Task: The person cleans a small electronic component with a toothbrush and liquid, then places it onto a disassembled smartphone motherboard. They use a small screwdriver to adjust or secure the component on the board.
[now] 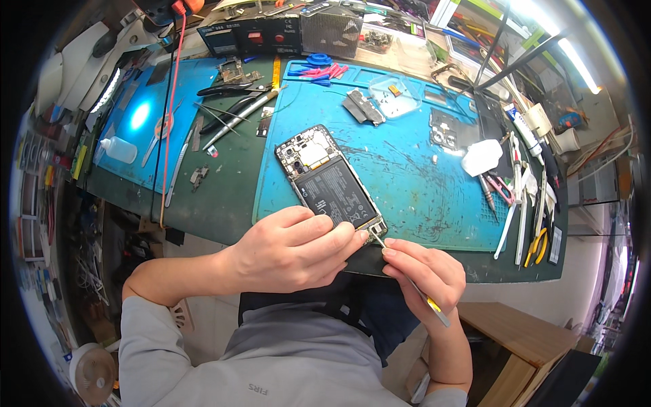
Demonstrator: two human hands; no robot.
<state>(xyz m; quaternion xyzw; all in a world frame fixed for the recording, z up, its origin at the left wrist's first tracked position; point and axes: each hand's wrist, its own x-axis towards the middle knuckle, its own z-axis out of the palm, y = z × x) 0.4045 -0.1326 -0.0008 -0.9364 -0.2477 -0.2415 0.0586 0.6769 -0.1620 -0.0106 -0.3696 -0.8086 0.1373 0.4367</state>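
An opened smartphone (333, 186) lies tilted on the blue work mat, its back cover off. Its circuit board is bare at the upper end, and a black battery (336, 193) fills the middle. My left hand (295, 247) is closed, with curled fingers pressed on the phone's lower part and hiding its left corner. Between the thumb and fingers of my right hand (430, 275) is a slim silver tool (437, 311) with a flat, yellow-marked rear end. Its thin tip reaches the phone's bottom edge beside my left fingertips. Whether the tip grips anything is too small to tell.
Pliers (234, 112) and a pen-like tool (237, 123) lie left of the mat (420, 203). Beyond the phone are a clear tray (395, 98) and a dark metal plate (364, 107). Tweezers, brushes and yellow-handled cutters (537, 247) crowd the right side. A red cable (173, 102) crosses the left.
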